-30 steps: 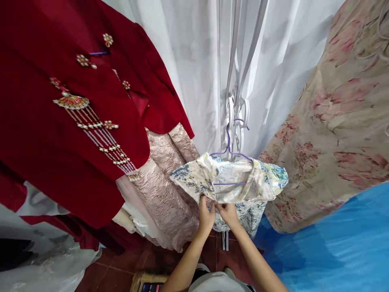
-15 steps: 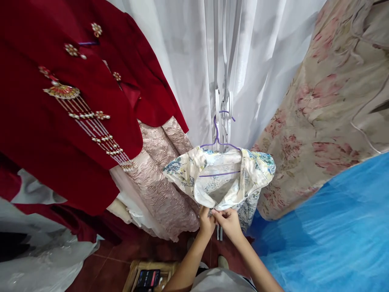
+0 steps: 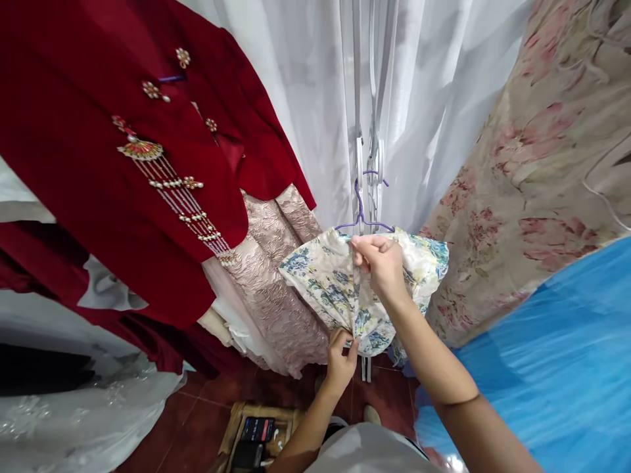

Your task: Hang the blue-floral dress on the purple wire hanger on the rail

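Observation:
A small cream dress (image 3: pixel 320 269) with blue and yellow flowers hangs on a purple wire hanger (image 3: pixel 361 213). Its opening is drawn together along a vertical line that looks like a zipper (image 3: pixel 355 295). At the top of that line, just under the hanger, my right hand (image 3: pixel 382 259) is closed in a pinch; the zipper's pull is hidden by the fingers. Lower down, my left hand (image 3: pixel 341 358) pinches the cloth at the bottom of the same line. Part of the dress's right side lies behind my right hand and forearm.
Left hangs a dark red jacket (image 3: pixel 197 164) with beaded ornaments, beside a pink brocade skirt (image 3: pixel 276 282). On the right are a pink-flowered garment (image 3: pixel 493 230) and blue tulle (image 3: pixel 542 355). Below, a phone (image 3: pixel 258 429) lies on a wooden stool (image 3: pixel 236 420). White curtains (image 3: pixel 305 98) hang behind.
My right hand has moved up from beside my left hand to the dress's neckline. The opening, which gaped before, is now closed. My left hand stays low on the dress.

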Tool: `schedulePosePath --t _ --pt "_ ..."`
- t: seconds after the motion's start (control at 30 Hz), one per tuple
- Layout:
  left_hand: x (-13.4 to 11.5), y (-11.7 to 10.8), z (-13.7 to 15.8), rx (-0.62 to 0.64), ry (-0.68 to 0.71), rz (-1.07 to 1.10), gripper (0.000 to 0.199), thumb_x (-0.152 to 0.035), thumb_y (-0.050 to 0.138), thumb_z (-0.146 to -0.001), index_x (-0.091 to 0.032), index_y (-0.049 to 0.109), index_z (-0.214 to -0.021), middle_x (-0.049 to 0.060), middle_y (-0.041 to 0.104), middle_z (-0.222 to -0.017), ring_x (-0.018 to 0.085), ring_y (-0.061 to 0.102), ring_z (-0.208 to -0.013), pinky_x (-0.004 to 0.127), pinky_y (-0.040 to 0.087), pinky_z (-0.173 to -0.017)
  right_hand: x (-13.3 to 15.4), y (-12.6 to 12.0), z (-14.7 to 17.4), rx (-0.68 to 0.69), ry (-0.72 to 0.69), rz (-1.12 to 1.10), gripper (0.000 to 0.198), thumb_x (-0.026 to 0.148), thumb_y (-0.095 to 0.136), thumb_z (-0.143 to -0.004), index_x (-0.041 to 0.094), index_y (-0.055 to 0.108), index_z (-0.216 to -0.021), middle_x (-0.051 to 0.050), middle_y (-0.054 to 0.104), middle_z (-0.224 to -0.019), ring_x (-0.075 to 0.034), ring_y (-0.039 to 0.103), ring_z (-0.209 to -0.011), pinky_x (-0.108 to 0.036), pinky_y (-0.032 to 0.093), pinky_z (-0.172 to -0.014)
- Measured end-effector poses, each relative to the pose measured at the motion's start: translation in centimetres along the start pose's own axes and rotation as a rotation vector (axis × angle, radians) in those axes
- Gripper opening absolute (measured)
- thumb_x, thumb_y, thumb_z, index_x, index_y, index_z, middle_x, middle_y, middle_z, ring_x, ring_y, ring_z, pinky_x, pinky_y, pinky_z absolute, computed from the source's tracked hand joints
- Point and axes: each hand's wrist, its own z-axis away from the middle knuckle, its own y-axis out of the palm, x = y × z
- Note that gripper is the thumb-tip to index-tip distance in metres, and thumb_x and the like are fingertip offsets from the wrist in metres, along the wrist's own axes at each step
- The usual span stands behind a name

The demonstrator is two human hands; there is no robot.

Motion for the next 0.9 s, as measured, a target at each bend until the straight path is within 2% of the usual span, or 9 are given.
schedulePosePath --t 0.17,0.37,0.4,0.47,0.57,0.67,0.73,0.8,0.9 --pt "-1.1 -3.3 -2.9 -0.026 0.12 0.008 0.011 -0.03 0.066 -0.091 -0.022 0.066 -0.084 0.005 0.065 -0.088 0.021 0.064 -0.088 0.033 0.051 -0.081 0.4 0.5 -0.5 0.069 -0.013 0.061 0.03 0.044 0.072 -0.086 0.017 0.068 -0.074 0.003 0.06 -0.05 -0.009 0.042 -0.04 -0.022 0.035 -0.042" --pt "-5.8 -11.6 -14.7 -0.564 0.488 -0.163 0.029 -0.023 0.063 -0.093 -0.021 0.062 -0.122 0.012 0.06 -0.12 0.025 0.059 -0.116 0.044 0.051 -0.101 -0.9 -2.4 1.5 -0.116 -0.259 0.331 0.019 0.038 0.072 -0.088 0.019 0.07 -0.088 -0.002 0.068 -0.073 -0.014 0.058 -0.061 -0.026 0.046 -0.057" --pt "-6.7 -12.8 -16.6 -0.556 0.491 -0.204 0.031 -0.024 0.061 -0.095 -0.02 0.061 -0.126 0.014 0.06 -0.125 0.026 0.057 -0.122 0.046 0.047 -0.107 -1.1 -3.2 1.5 -0.156 -0.293 0.39 0.019 0.038 0.071 -0.088 0.02 0.07 -0.091 -0.003 0.068 -0.076 -0.016 0.06 -0.064 -0.027 0.048 -0.059" --pt "-8.1 -14.5 -19.6 -0.39 0.492 -0.268 0.032 -0.028 0.057 -0.098 -0.019 0.061 -0.128 0.014 0.063 -0.128 0.025 0.056 -0.125 0.045 0.044 -0.111 -1.3 -5.0 1.1 -0.252 -0.403 0.556 0.019 0.038 0.07 -0.089 0.02 0.07 -0.097 -0.006 0.07 -0.084 -0.02 0.064 -0.075 -0.032 0.051 -0.069" --pt "-9.0 -15.3 -21.5 -0.123 0.445 -0.284 0.027 -0.033 0.051 -0.101 -0.02 0.068 -0.117 0.009 0.072 -0.114 0.022 0.067 -0.11 0.037 0.052 -0.1 -1.1 -7.9 0.0 -0.348 -0.579 0.841 0.024 0.039 0.069 -0.088 0.023 0.071 -0.107 -0.01 0.072 -0.105 -0.027 0.065 -0.102 -0.044 0.049 -0.092" --pt "-9.0 -14.9 -21.5 -0.104 0.411 -0.276 0.026 -0.034 0.052 -0.101 -0.02 0.072 -0.106 0.006 0.077 -0.1 0.019 0.071 -0.093 0.032 0.056 -0.088 -0.7 -9.5 -0.3 -0.319 -0.638 0.923 0.025 0.037 0.067 -0.09 0.024 0.072 -0.111 -0.01 0.072 -0.115 -0.029 0.064 -0.111 -0.048 0.046 -0.1" --pt "-9.2 -14.5 -21.2 -0.152 0.442 -0.265 0.025 -0.032 0.052 -0.101 -0.019 0.072 -0.107 0.006 0.076 -0.101 0.019 0.071 -0.094 0.032 0.056 -0.088 -0.5 -9.0 0.2 -0.326 -0.688 0.868 0.017 0.035 0.067 -0.09 0.024 0.074 -0.102 -0.01 0.073 -0.108 -0.028 0.066 -0.107 -0.046 0.048 -0.097" --pt "-10.1 -14.1 -21.2 -0.192 0.543 -0.252 0.024 -0.028 0.052 -0.101 -0.019 0.071 -0.112 0.007 0.075 -0.11 0.02 0.07 -0.103 0.035 0.055 -0.094 -0.7 -7.4 1.0 -0.276 -0.656 0.794 0.012 0.034 0.068 -0.09 0.023 0.073 -0.088 -0.008 0.075 -0.092 -0.025 0.069 -0.091 -0.041 0.052 -0.086" --pt "-12.7 -13.3 -21.9 -0.134 0.772 -0.303 0.028 -0.02 0.052 -0.1 -0.021 0.066 -0.125 0.007 0.071 -0.123 0.021 0.063 -0.117 0.039 0.049 -0.103 -1.4 -4.3 1.5 -0.097 -0.346 0.691 0.021 0.04 0.066 -0.093 0.021 0.074 -0.09 -0.003 0.071 -0.066 -0.02 0.067 -0.062 -0.032 0.051 -0.065"
